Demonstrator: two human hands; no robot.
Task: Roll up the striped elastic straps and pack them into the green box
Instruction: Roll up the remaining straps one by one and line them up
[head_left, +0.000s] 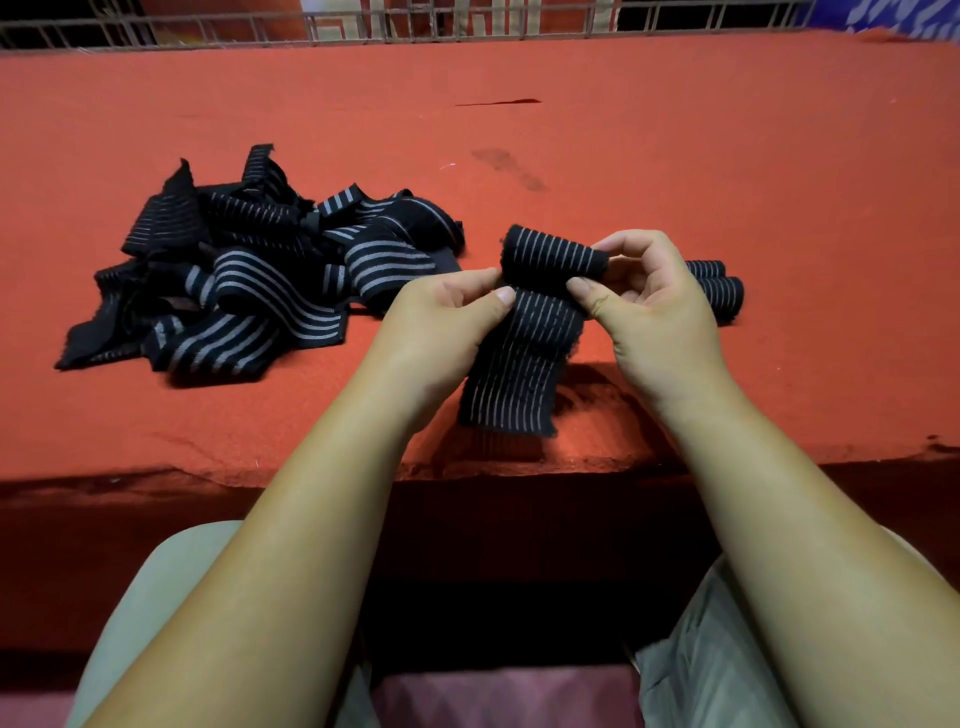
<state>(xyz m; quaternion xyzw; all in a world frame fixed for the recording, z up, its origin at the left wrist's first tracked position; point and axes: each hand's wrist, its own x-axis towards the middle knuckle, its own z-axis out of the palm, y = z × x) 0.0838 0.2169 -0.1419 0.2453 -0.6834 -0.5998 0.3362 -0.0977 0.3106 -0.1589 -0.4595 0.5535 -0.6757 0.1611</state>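
While both thumbs and forefingers pinch its half-rolled top, the left hand (441, 317) and right hand (657, 306) hold the striped strap (522, 353) by either side, its loose tail reaching down near the table's front edge. Two rolled straps (724, 291) lie just behind the right hand, the pile of loose straps (249, 275) sits left, and bare red cloth (675, 156) runs back to the railing (363, 23).
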